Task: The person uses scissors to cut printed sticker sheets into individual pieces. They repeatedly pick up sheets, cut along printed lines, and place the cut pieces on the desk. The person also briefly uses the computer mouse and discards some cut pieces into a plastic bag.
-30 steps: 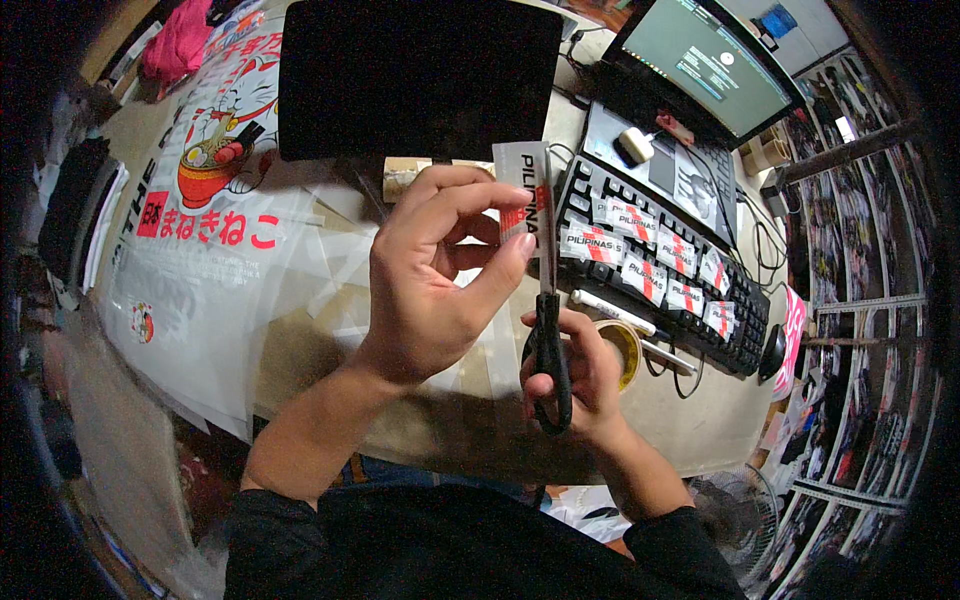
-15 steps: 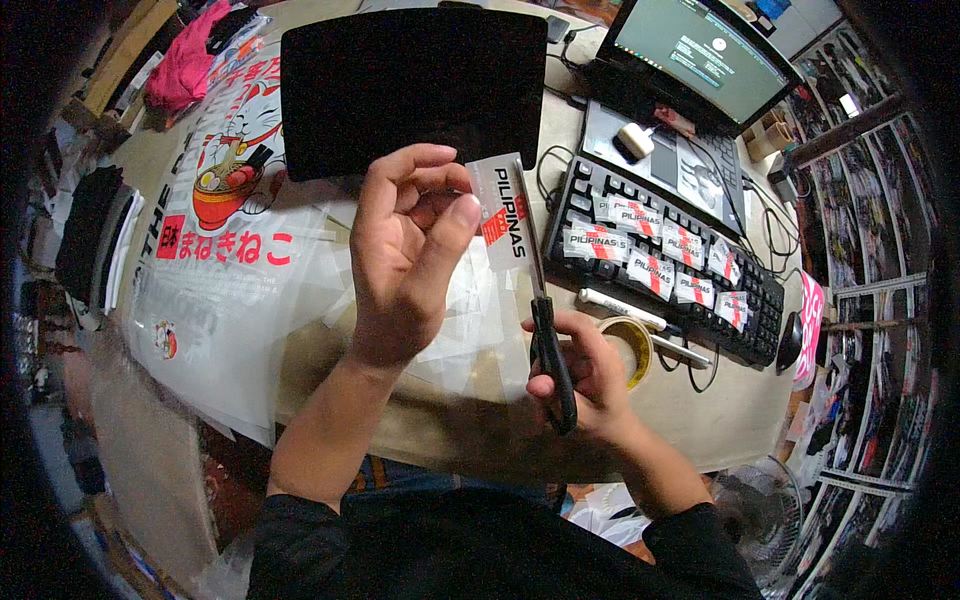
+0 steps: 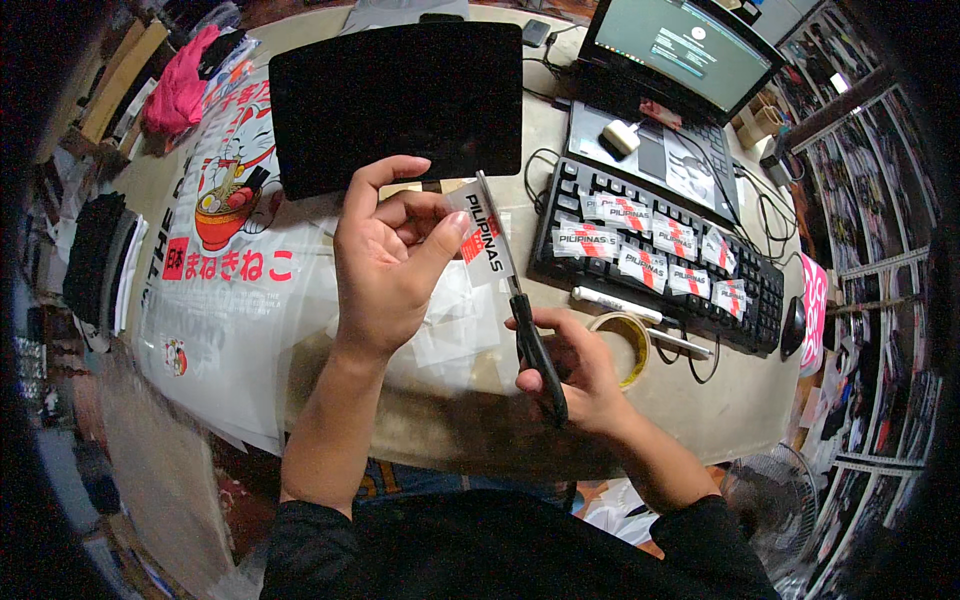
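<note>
Between thumb and fingers, my left hand (image 3: 388, 265) pinches a small clear sheet with a printed label (image 3: 482, 238) in black and red. A pair of scissors (image 3: 537, 355) with black handles is in my right hand (image 3: 583, 372), fingers around the grips. Its blades point up and away from me, lying along the label's right edge. Whether the blades are fully closed I cannot tell. Below the label, clear and whitish film scraps (image 3: 450, 335) lie on the table.
Several similar cut labels lie on a black keyboard (image 3: 640, 265) at the right. A laptop (image 3: 690, 60) stands behind it. Near my right hand are a tape roll (image 3: 637, 350) and a white marker (image 3: 615, 304). A dark screen (image 3: 395, 105) is at the back, a printed plastic sheet (image 3: 215, 310) at left.
Both hands, with the label and scissors, sit slightly further left in view; the whole scene has shifted a little too. The scissor blades appear closer along the label's right edge.
</note>
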{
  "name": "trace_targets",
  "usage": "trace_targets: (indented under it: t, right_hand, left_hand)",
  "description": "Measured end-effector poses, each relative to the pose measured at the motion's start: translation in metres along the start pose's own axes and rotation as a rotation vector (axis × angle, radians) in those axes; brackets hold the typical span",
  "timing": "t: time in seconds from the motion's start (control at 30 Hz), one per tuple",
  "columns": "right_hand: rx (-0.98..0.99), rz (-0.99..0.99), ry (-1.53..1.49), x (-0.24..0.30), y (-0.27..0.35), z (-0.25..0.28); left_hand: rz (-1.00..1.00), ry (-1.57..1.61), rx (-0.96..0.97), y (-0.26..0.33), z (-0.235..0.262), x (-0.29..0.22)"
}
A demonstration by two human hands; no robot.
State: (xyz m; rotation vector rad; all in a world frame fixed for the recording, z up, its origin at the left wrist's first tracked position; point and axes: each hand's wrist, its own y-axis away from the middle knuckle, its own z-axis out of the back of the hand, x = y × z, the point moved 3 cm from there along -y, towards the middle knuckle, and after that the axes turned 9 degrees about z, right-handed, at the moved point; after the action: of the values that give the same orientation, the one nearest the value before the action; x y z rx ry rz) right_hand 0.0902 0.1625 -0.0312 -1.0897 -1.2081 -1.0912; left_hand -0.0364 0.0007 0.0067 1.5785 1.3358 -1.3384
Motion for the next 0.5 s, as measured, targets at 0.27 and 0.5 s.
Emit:
trace_targets:
  t: [0.27, 0.5]
  right_hand:
    - [0.037, 0.037, 0.088, -0.003, -0.001, -0.001]
    - [0.035, -0.197, -0.339, -0.001, -0.001, -0.007]
  left_hand:
    - [0.076, -0.046, -0.014, -0.002, 0.005, 0.001]
    - [0.087, -0.108, -0.033, -0.009, 0.032, -0.003]
